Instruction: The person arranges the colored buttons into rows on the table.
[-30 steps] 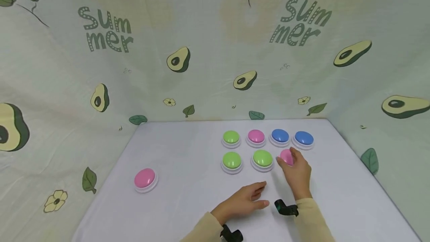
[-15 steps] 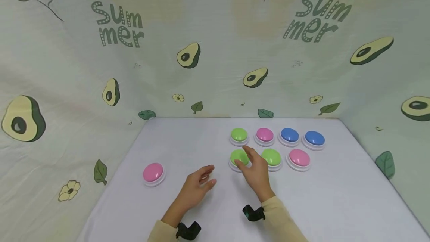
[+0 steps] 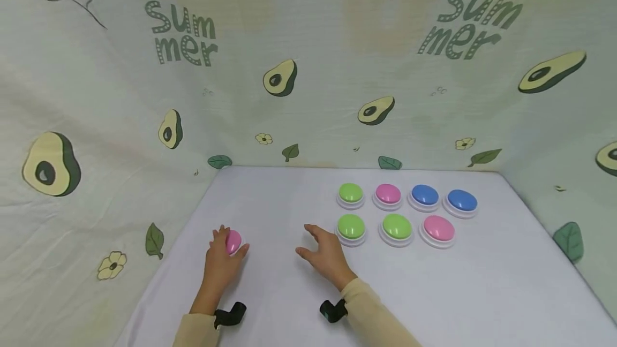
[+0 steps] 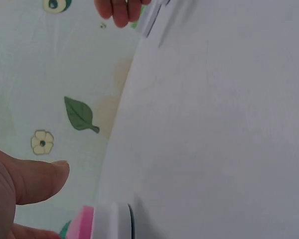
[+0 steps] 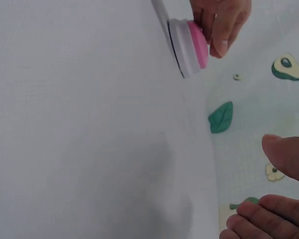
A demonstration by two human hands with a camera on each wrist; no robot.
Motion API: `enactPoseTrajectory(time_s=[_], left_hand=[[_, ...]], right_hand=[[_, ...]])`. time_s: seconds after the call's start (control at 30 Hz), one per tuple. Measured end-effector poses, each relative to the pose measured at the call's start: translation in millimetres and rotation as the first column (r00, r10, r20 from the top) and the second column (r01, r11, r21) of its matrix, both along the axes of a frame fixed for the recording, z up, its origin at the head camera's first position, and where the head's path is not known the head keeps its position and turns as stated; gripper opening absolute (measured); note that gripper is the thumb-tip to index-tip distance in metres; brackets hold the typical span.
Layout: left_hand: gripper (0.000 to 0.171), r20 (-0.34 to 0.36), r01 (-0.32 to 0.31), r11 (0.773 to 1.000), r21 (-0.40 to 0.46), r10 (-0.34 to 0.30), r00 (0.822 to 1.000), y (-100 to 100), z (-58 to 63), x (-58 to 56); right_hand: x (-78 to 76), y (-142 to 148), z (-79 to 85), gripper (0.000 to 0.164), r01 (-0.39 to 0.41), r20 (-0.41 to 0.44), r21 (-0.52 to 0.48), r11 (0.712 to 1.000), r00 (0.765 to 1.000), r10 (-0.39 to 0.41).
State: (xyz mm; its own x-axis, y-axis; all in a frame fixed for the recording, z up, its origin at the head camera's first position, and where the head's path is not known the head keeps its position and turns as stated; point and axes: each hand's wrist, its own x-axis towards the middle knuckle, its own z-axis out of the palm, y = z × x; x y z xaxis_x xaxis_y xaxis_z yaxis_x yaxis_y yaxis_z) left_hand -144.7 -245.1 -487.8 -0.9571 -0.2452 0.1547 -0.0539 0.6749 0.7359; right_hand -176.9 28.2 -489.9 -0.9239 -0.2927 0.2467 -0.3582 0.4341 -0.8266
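At the left of the table, in the head view, my left hand (image 3: 223,264) is around a pink push button (image 3: 234,242) with a white base. Its fingers reach past the far left side and its thumb is spread on the right. The left wrist view shows the thumb (image 4: 45,180) standing apart from the pink button (image 4: 84,222). My right hand (image 3: 328,255) hovers over the middle of the table, fingers and thumb apart, with nothing between them. Just right of it sits a green button (image 3: 351,226).
Two rows of buttons stand at the right: green (image 3: 397,226) and pink (image 3: 438,228) in front, then green (image 3: 351,192), pink (image 3: 388,194) and blue ones (image 3: 425,195) behind. A cloth printed with avocados (image 3: 279,78) hangs behind the white table (image 3: 289,304).
My right hand has let go of the front-row pink button and moved left. My left hand has moved left to the lone pink button. The head view has turned slightly right-to-left.
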Motion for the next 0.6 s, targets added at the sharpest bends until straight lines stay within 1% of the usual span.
enactPoseTrajectory(time_s=[0.07, 0.13, 0.2, 0.27, 0.4, 0.53, 0.6], left_hand=[[0.077, 0.025, -0.034, 0.999, -0.008, 0.035, 0.999, -8, -4.0, -0.9], [0.08, 0.031, -0.063, 0.998, -0.025, 0.064, 0.997, -13, -8.1, -0.5], [0.082, 0.038, -0.075, 0.997, -0.027, 0.076, 0.996, -16, -11.6, 1.8], [0.083, 0.034, -0.072, 0.997, -0.014, 0.072, 0.997, -16, -14.9, 2.2], [0.081, 0.032, -0.013, 1.0, 0.019, 0.012, 0.999, -10, -20.8, 0.1], [0.076, 0.004, 0.066, 0.996, 0.065, -0.067, 0.998, 6, -23.8, -1.8], [0.073, -0.016, 0.092, 0.992, 0.086, -0.091, 0.996, 14, -25.6, -2.6]], right_hand=[[-0.4, -5, -3.8, 0.059, -0.009, 0.028, 0.008, 1.0, 1.0, 0.009], [-0.2, -8, -6.7, 0.06, -0.022, 0.051, 0.01, 1.0, 0.998, 0.021], [0.3, -10, -8.2, 0.06, -0.032, 0.072, 0.013, 0.999, 0.997, 0.031], [0.4, -12, -9.4, 0.06, -0.038, 0.079, 0.018, 0.999, 0.996, 0.037], [-0.7, -14, -12.7, 0.061, -0.043, 0.074, 0.036, 0.998, 0.996, 0.04], [-2.5, -18, -17.1, 0.062, -0.044, 0.068, 0.061, 0.997, 0.997, 0.04], [-3.5, -20, -18.3, 0.062, -0.045, 0.064, 0.075, 0.996, 0.997, 0.04]])
